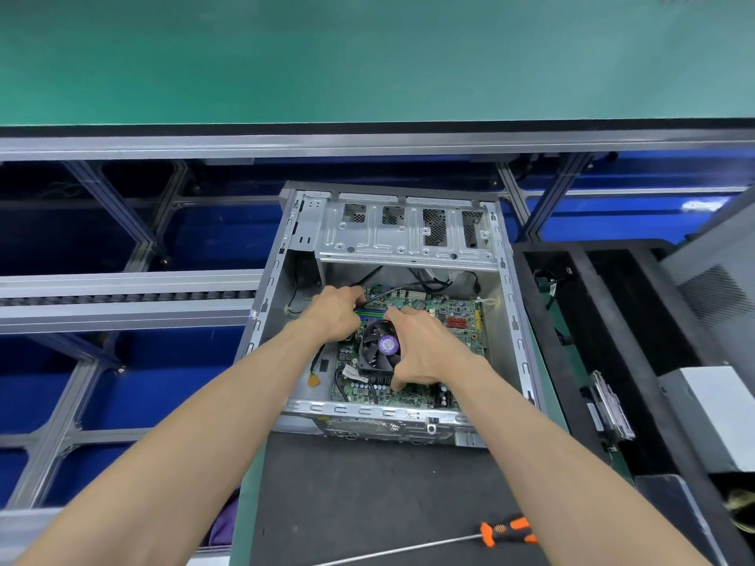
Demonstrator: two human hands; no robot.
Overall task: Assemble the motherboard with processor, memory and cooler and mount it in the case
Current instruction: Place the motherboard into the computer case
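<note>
Nearest us, a screwdriver (504, 535) lies untouched on the dark mat (367, 504) at the desk's near edge. Beyond it the open case (510, 304) holds the motherboard (457, 320), already lying inside. Our right hand (429, 349) curls round the cooler (378, 353), thumb at its near corner, fingers over the far side. Our left hand (333, 310) pinches a black cable (392, 294) near the memory slots (369, 312) at the board's far left. We judge the board is being seated: we should hold the cable clear, slide gently by the cooler, then align the mounting holes before screwing.
</note>
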